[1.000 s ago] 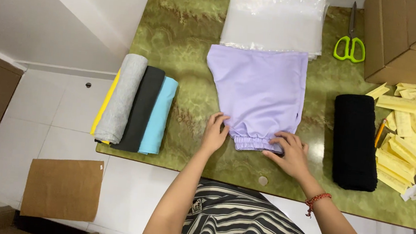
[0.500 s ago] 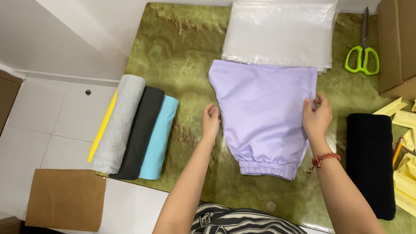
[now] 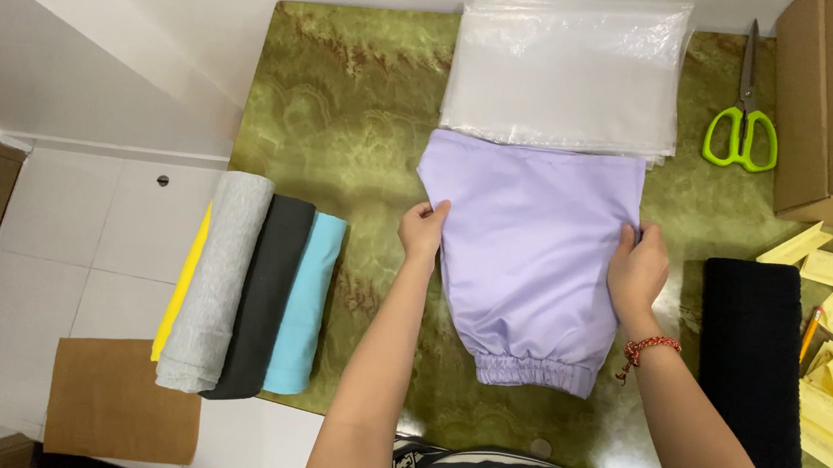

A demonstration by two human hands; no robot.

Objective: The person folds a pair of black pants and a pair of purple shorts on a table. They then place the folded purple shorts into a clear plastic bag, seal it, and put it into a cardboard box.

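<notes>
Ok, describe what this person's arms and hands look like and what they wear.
Both forearms are bare, with no sleeves in view and no gloves. The left hand wears nothing that shows. The right hand has a red beaded bracelet around its wrist. No rings or watch are visible.

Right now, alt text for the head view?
Two bare hands, left hand and right hand, grip the side edges of a folded lilac fabric garment on a green marbled table. Clear plastic bags lie beyond it; rolled grey, black and blue fabrics lie left.
</notes>
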